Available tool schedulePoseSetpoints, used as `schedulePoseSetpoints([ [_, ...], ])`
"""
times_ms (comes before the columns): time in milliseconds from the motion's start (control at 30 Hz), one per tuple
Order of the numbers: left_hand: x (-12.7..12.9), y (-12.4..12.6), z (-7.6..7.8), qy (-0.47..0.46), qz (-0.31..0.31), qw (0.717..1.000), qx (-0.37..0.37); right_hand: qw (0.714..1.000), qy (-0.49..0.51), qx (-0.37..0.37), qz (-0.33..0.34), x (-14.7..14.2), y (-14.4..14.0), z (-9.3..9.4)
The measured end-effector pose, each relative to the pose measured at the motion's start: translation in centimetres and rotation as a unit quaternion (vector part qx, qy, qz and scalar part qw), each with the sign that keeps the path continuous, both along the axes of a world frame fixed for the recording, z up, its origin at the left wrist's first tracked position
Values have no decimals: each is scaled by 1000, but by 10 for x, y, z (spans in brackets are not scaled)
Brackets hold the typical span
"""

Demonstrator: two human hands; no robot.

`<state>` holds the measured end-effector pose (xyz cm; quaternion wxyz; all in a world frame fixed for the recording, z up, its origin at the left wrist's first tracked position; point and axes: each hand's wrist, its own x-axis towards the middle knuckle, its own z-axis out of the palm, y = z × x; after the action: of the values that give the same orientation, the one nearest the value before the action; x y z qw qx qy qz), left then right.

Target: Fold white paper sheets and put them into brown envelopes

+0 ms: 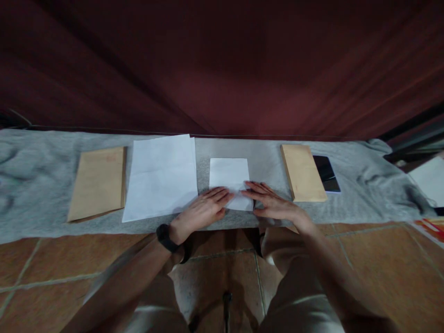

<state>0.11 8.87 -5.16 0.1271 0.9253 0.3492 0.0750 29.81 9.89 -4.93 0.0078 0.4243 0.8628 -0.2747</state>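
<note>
Folded sheet (229,175) at centre of worktop (34,185); paper stack (161,175) left, then envelopes (98,182); envelope pile (303,172) right, phone (326,173) beyond.

**Both hands flat on a folded sheet**

The left hand (204,210) and right hand (272,201) press palm-down on the near edge of a folded paper (229,175), fingertips almost meeting. Left of them lie white sheets (161,175) and envelopes (98,182); right, another envelope stack (303,172) and a phone (326,173), all on grey cloth (34,175).
</note>
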Motion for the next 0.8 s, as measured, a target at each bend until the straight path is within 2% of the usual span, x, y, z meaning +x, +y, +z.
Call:
schedulePoseSetpoints([
  [233, -2, 9, 0, -45, 56, 997, -27, 999, 23, 19, -20, -2, -1, -2],
  [467, -6, 23, 1, -98, 113, 986, -77, 994, 86, 64, -30, 2, 6, -12],
  [700, -7, 27, 4, -145, 137, 970, -136, 981, 119, 133, -79, -9, 8, -7],
  [800, -10, 26, 4, -150, 108, 973, -139, 975, 148, 145, -79, -14, 8, -3],
])
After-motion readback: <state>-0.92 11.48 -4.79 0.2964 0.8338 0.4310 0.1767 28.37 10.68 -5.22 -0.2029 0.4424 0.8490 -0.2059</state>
